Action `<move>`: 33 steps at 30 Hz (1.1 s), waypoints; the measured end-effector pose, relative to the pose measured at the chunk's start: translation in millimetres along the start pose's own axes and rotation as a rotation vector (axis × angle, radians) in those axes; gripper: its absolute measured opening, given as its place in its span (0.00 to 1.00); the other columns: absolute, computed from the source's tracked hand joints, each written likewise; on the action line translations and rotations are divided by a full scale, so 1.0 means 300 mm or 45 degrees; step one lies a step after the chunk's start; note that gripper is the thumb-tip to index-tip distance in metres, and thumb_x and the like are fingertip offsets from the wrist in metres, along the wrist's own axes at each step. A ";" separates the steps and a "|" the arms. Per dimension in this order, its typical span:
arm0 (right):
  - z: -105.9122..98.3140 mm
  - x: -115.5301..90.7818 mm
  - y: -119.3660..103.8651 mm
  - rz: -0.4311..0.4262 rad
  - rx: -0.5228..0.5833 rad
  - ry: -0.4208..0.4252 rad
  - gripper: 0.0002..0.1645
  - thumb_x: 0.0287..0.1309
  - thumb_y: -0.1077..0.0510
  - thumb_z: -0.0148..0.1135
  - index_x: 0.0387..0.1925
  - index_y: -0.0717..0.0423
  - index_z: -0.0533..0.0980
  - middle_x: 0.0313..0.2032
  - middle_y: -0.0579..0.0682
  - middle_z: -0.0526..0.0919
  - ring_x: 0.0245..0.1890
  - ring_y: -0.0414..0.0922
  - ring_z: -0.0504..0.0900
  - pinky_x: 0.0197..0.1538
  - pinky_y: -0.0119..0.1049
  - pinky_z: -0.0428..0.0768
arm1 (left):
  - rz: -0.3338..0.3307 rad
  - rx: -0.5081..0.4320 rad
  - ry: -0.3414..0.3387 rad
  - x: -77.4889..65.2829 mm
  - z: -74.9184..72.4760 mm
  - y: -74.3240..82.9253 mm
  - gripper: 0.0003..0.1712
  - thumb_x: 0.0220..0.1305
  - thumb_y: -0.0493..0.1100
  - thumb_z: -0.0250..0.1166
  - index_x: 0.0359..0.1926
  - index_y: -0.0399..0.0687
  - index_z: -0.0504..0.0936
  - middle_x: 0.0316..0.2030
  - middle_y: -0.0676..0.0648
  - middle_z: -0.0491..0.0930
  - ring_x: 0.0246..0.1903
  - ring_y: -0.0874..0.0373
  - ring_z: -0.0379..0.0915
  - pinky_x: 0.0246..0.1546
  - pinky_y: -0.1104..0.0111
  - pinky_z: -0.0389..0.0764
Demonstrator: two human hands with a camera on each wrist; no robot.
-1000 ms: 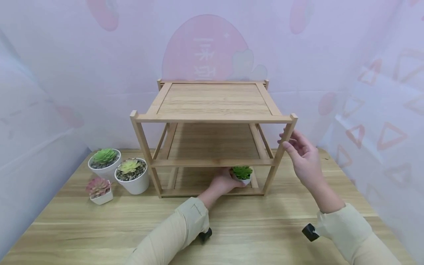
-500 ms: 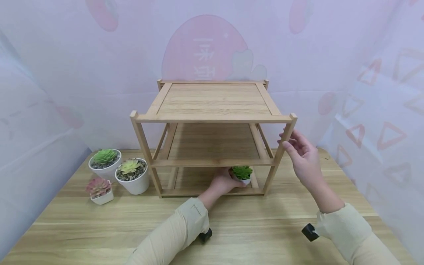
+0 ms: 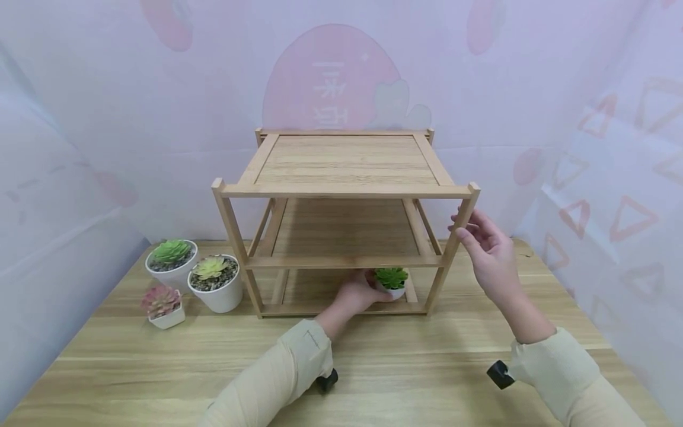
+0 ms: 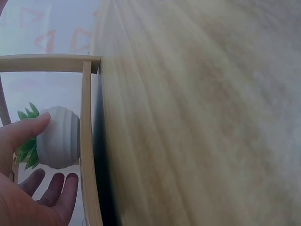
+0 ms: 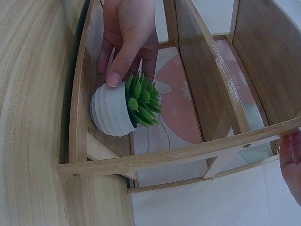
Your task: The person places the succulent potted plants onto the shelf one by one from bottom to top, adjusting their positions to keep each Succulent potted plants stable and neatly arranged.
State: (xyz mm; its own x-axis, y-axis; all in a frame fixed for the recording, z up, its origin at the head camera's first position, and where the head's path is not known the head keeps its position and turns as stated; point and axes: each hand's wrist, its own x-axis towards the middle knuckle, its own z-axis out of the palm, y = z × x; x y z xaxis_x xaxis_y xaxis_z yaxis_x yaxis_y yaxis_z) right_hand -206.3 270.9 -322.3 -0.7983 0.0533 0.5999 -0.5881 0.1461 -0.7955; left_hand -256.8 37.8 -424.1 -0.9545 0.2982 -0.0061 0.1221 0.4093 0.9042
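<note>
A small green succulent [image 3: 391,276] in a white ribbed pot [image 5: 110,110] stands on the bottom tier of a wooden shelf rack [image 3: 344,261], toward its right side. My left hand [image 3: 358,293] reaches into that tier from the front. In the left wrist view its thumb [image 4: 42,123] rests against the pot, while the other fingers are spread loosely below it with a small gap. My right hand [image 3: 493,258] holds the rack's front right post [image 3: 453,243], fingers behind it and thumb in front.
Left of the rack, on the wooden table [image 3: 160,379], stand a bright green succulent [image 3: 169,251] and a yellow-green one [image 3: 210,268], both in round white pots, and a pink one [image 3: 161,301] in an angular white pot. Printed cloth [image 3: 341,77] hangs behind.
Hardly anything differs: the head view shifts very slightly, and the left sleeve moves a little to the left. Both hands, the potted succulent and the rack keep their places.
</note>
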 end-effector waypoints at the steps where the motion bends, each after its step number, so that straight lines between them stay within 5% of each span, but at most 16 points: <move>1: 0.001 0.000 0.000 0.001 0.000 -0.001 0.26 0.73 0.70 0.54 0.68 0.76 0.65 0.50 0.43 0.82 0.50 0.39 0.83 0.56 0.25 0.78 | -0.010 -0.011 -0.002 -0.004 -0.005 0.001 0.36 0.52 0.39 0.81 0.61 0.39 0.76 0.47 0.43 0.80 0.44 0.51 0.74 0.45 0.61 0.79; 15: -0.002 0.000 -0.001 0.007 -0.023 -0.012 0.26 0.73 0.69 0.54 0.68 0.78 0.65 0.51 0.43 0.82 0.50 0.38 0.82 0.57 0.25 0.78 | -0.021 -0.048 0.029 -0.036 -0.067 -0.006 0.38 0.54 0.41 0.78 0.64 0.33 0.75 0.60 0.37 0.79 0.58 0.43 0.75 0.58 0.55 0.78; 21: 0.000 -0.001 -0.002 0.011 -0.017 -0.012 0.25 0.73 0.68 0.55 0.68 0.75 0.66 0.52 0.47 0.82 0.50 0.38 0.82 0.57 0.25 0.78 | 0.018 -0.073 0.070 -0.045 -0.089 -0.020 0.34 0.58 0.45 0.76 0.61 0.31 0.77 0.58 0.38 0.80 0.53 0.46 0.78 0.50 0.61 0.82; 33: 0.001 -0.002 -0.002 -0.008 -0.012 -0.003 0.23 0.73 0.70 0.55 0.66 0.69 0.70 0.50 0.45 0.83 0.50 0.40 0.83 0.56 0.25 0.78 | -0.084 -0.019 0.063 -0.078 -0.111 0.017 0.28 0.67 0.45 0.68 0.64 0.36 0.78 0.55 0.36 0.80 0.55 0.42 0.77 0.51 0.54 0.82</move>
State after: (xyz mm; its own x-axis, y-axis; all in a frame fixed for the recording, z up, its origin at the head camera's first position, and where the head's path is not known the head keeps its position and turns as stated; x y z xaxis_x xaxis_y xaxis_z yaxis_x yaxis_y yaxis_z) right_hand -205.5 270.3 -322.2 -0.7951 0.0499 0.6045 -0.5917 0.1554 -0.7911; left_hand -242.7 4.2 -405.3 -0.9726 0.2282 -0.0452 0.0548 0.4137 0.9088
